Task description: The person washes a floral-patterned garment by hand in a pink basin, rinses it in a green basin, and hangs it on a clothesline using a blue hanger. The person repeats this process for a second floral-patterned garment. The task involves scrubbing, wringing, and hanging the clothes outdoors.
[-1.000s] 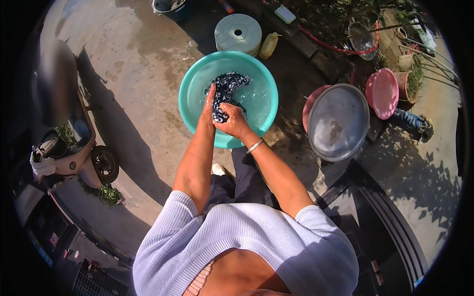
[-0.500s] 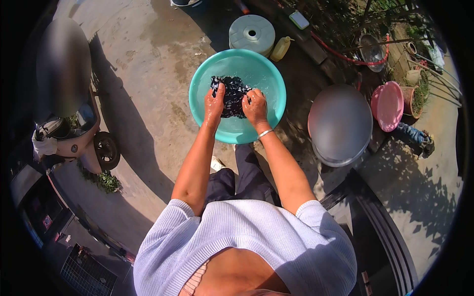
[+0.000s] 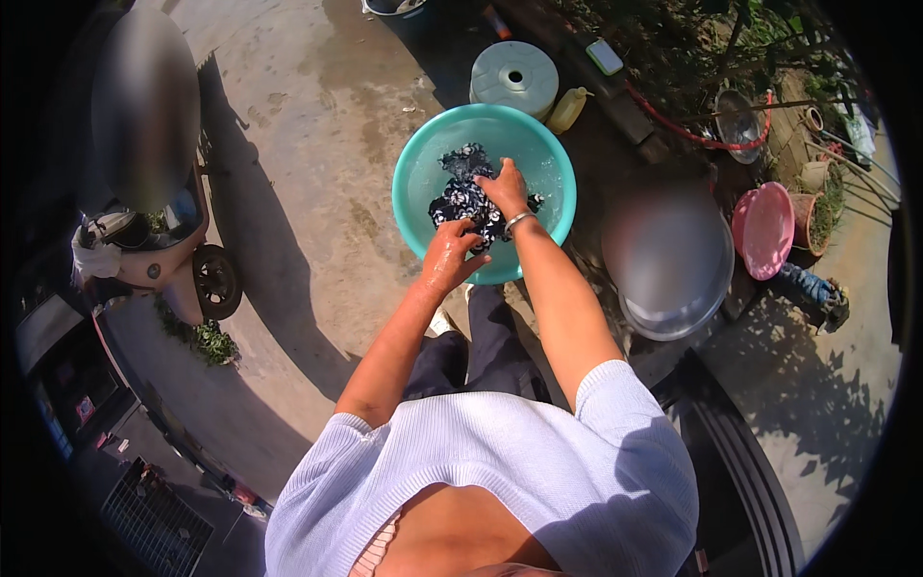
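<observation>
A dark cloth with white flower shapes (image 3: 463,204) lies loosely spread in the water of a round turquoise basin (image 3: 401,197). My left hand (image 3: 449,258) is wet and hovers by the basin's near side, fingers apart, close to the cloth's near edge. Over the right part of the cloth reaches my right hand (image 3: 507,188), its fingers stretched out and its fingertips at the fabric. A silver bangle (image 3: 520,220) circles the right wrist. Neither hand grips the cloth.
Behind the basin stand a pale round drum (image 3: 514,79) and a yellow bottle (image 3: 569,111). To the right are a large metal basin (image 3: 673,317), a pink basin (image 3: 769,231) and a red hose (image 3: 687,130). A pink scooter (image 3: 168,279) is parked at left.
Both hands have let go of the bunched cloth, which now lies spread in the basin. My left hand has drawn back toward me; my right hand has opened over the fabric.
</observation>
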Available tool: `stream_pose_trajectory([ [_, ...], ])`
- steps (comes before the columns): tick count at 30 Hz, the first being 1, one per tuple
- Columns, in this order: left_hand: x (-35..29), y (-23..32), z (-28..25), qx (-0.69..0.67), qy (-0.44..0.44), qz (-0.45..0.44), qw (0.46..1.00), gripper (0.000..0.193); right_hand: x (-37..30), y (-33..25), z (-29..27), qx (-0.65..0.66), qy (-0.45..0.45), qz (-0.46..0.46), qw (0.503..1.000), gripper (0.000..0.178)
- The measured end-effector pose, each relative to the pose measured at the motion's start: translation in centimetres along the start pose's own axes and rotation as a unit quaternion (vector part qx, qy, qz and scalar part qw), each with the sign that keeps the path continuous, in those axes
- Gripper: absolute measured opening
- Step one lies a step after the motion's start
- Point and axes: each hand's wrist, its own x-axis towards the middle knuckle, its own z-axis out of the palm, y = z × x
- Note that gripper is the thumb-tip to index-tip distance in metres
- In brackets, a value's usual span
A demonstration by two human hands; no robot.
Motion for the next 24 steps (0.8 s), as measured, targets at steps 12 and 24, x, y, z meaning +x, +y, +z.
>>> stream_pose_trajectory([
  [12,1.3,-7.3,7.4,0.023,0.181,-0.271,0.945,0.070,-1.1,1.1,-0.9,0.499,-0.081,0.030,0.862,0.018],
  [24,2.7,-7.3,1.4,-0.488,0.216,-0.339,0.775,0.022,-12.1,0.0,-11.7,0.118,0.225,-0.186,0.949,0.019],
])
